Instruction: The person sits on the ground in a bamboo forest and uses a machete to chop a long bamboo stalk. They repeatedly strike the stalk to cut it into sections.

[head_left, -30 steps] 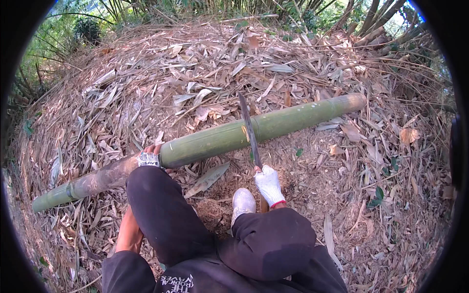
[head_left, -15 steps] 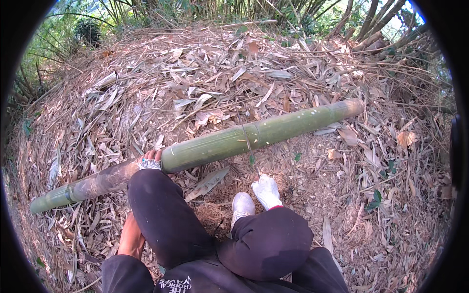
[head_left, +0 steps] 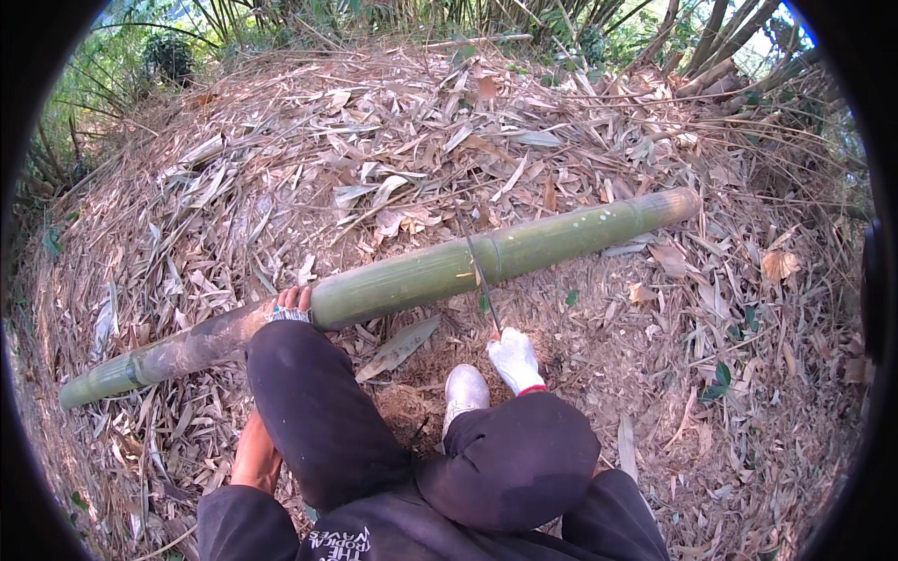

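Observation:
A thick green bamboo pole (head_left: 402,283) lies slantwise across the ground before me, its left part coated with brown dirt. My left hand (head_left: 288,306) presses down on it left of the middle. Its bare fingertips stick out of a pale glove and curl over the pole; my left knee hides the rest of it. In a white glove with a red cuff, my right hand (head_left: 514,360) is closed around the handle end of a thin saw (head_left: 477,261). The dark blade crosses the pole just left of a node ring, with its tip beyond the far side.
Dry bamboo leaves (head_left: 393,192) cover the ground all round. Pale sawdust (head_left: 402,400) lies by my white shoe (head_left: 466,388). My bent knees sit close to the pole. Bamboo stems (head_left: 711,42) and green growth rise at the back.
My right hand has shifted slightly forward with the saw, whose blade now shows more plainly across the pole. My left hand stays at the same place on the bamboo.

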### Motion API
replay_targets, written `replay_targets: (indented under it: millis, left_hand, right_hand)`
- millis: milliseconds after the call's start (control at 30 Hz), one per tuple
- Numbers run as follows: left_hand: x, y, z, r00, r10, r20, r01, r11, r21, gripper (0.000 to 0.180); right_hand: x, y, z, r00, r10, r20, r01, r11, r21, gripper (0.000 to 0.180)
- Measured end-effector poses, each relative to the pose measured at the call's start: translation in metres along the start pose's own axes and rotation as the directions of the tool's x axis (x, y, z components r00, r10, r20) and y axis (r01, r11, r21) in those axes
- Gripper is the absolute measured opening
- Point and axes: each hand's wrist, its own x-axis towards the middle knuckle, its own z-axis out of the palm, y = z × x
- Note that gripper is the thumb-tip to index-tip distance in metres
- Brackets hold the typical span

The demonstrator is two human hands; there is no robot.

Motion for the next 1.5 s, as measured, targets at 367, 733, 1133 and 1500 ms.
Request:
replay_targets:
  millis: [367, 733, 1133, 1500]
  left_hand:
    - [0.028, -0.016, -0.018, 0.945, -0.108, 0.307, 0.096, 0.994, 0.054, 0.106]
    - [0.006, -0.022, -0.006, 0.981, -0.063, 0.181, 0.066, 0.998, -0.010, 0.107]
    - [0.010, -0.016, -0.022, 0.979, -0.044, 0.197, 0.060, 0.995, -0.077, 0.110]
    - [0.018, -0.011, -0.026, 0.946, -0.067, 0.317, 0.081, 0.996, -0.031, 0.113]
  right_hand:
    - [-0.001, 0.011, -0.003, 0.997, 0.068, 0.040, -0.072, 0.994, 0.084, 0.037]
    - [-0.006, -0.094, -0.098, 0.919, -0.071, -0.388, 0.368, 0.506, 0.780, 0.024]
    - [0.002, -0.029, -0.039, 0.999, 0.010, -0.040, 0.000, 0.975, 0.224, 0.043]
    - [0.007, 0.000, -0.007, 0.986, -0.042, -0.164, 0.092, 0.947, 0.308, 0.034]
